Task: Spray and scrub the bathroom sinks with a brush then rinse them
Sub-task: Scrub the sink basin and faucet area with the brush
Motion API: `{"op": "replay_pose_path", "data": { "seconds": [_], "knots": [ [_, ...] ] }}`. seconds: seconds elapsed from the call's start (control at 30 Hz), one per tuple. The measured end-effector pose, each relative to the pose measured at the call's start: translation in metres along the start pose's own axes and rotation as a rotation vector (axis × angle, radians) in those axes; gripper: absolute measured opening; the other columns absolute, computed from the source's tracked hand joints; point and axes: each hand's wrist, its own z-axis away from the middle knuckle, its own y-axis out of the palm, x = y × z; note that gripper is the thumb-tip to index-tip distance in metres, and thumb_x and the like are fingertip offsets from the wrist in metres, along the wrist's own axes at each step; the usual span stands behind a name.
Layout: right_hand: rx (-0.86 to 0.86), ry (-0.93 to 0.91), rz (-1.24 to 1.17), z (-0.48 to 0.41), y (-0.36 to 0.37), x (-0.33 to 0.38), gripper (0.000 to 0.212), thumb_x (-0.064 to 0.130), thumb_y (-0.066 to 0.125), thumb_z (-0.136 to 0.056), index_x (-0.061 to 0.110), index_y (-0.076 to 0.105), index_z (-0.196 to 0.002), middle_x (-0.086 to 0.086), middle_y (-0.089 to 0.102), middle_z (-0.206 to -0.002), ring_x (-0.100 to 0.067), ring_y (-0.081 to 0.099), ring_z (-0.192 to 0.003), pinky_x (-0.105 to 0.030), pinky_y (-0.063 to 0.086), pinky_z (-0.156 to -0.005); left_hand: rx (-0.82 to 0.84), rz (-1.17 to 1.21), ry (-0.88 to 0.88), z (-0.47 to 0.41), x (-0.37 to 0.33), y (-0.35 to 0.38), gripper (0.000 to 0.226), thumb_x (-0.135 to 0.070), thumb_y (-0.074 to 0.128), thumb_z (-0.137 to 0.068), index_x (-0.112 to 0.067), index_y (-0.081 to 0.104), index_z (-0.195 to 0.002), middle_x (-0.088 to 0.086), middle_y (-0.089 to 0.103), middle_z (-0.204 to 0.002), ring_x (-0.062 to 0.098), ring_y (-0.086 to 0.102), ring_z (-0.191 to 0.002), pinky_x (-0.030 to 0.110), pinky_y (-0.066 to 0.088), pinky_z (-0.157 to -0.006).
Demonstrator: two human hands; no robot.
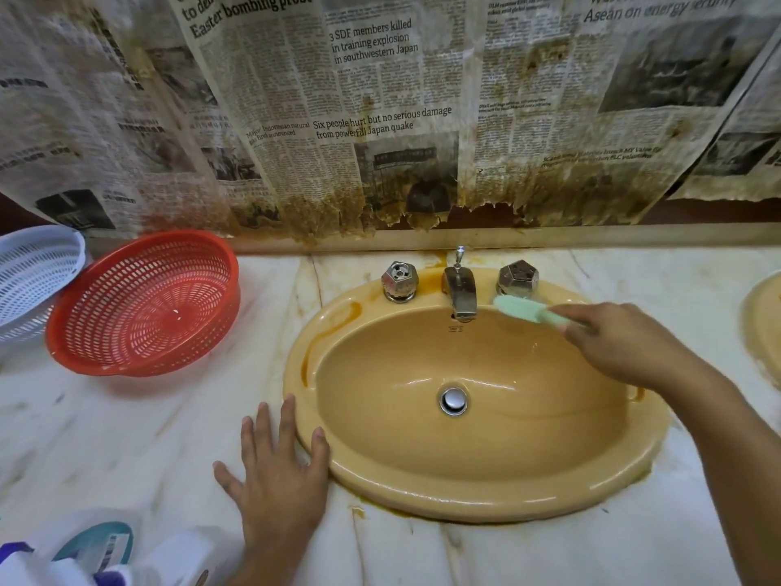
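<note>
Scrubbing underway, back rim of sink (477, 492).
Right hand (625, 344) grips green brush (524, 310) beside tap (460, 289); left hand (279, 480) spread flat on tabletop (126, 437). Rim stains remain; rinse and second sink (765, 327) apparently pending.

The white marble countertop (126, 416) held a round red plastic basket (143, 306), a white plastic basket (34, 268) beside it, and the flat left hand (274, 480).

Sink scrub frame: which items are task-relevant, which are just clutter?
In use: green brush in right hand; tan sink; faucet; second sink at right edge; left hand flat on counter.
Lying about: red basket; white basket; newspaper on wall; blurred bottles at bottom left, possibly the spray.
</note>
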Motion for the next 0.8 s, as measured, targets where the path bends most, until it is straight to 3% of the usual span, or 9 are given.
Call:
{"op": "replay_pose_path", "data": {
  "seconds": [0.13, 0.27, 0.43, 0.57, 0.7, 0.8],
  "knots": [
    [-0.106, -0.135, 0.116, -0.029, 0.039, -0.002, 0.040, 0.040, 0.050, -0.104, 0.047, 0.052, -0.143, 0.001, 0.072, -0.111, -0.025, 0.062, -0.102, -0.034, 0.041, -0.069, 0.006, 0.000, -0.010, 0.000, -0.001, 0.001, 0.065, -0.064, 0.029, -0.099, -0.049, 0.015, -0.161, -0.008, 0.015, -0.171, 0.013, 0.004, -0.158, 0.064, 0.003, -0.121],
    [-0.188, -0.268, 0.209, -0.057, 0.068, 0.022, 0.041, 0.036, 0.052, -0.104, 0.043, 0.053, -0.144, 0.003, 0.066, -0.095, -0.026, 0.060, -0.094, -0.034, 0.048, -0.062, -0.005, -0.008, 0.003, -0.001, 0.001, 0.001, 0.073, -0.070, 0.015, -0.090, -0.049, 0.015, -0.160, -0.009, 0.016, -0.170, 0.013, 0.004, -0.158, 0.064, 0.003, -0.120],
    [-0.257, -0.272, 0.147, -0.058, 0.094, 0.023, 0.042, 0.035, 0.052, -0.104, 0.044, 0.051, -0.144, 0.006, 0.051, -0.079, -0.020, 0.054, -0.079, -0.035, 0.048, -0.053, -0.012, -0.014, 0.001, -0.001, 0.002, 0.002, 0.074, -0.071, 0.015, -0.090, -0.050, 0.016, -0.160, -0.009, 0.016, -0.171, 0.013, 0.005, -0.158, 0.064, 0.004, -0.120],
    [-0.275, -0.195, 0.046, -0.049, 0.096, -0.005, 0.044, 0.039, 0.049, -0.103, 0.044, 0.049, -0.147, 0.007, 0.056, -0.083, -0.020, 0.056, -0.077, -0.037, 0.050, -0.057, -0.021, -0.014, 0.009, -0.001, 0.003, 0.003, 0.073, -0.070, 0.015, -0.090, -0.049, 0.015, -0.161, -0.008, 0.017, -0.170, 0.014, 0.006, -0.158, 0.065, 0.005, -0.120],
    [-0.246, -0.208, 0.015, -0.068, 0.100, 0.015, 0.041, 0.043, 0.048, -0.104, 0.052, 0.049, -0.143, 0.004, 0.072, -0.109, -0.028, 0.066, -0.098, -0.037, 0.052, -0.068, -0.033, -0.030, 0.010, 0.000, 0.004, 0.004, 0.073, -0.070, 0.016, -0.090, -0.048, 0.020, -0.160, -0.007, 0.020, -0.170, 0.015, 0.010, -0.158, 0.066, 0.007, -0.120],
    [-0.192, -0.214, 0.029, -0.079, 0.101, 0.028, 0.039, 0.046, 0.046, -0.104, 0.059, 0.046, -0.141, 0.003, 0.072, -0.107, -0.030, 0.066, -0.096, -0.036, 0.050, -0.066, -0.036, -0.027, 0.016, 0.000, 0.004, 0.005, 0.073, -0.070, 0.018, -0.091, -0.047, 0.022, -0.160, -0.007, 0.022, -0.170, 0.015, 0.011, -0.158, 0.066, 0.007, -0.120]
  ]
}}
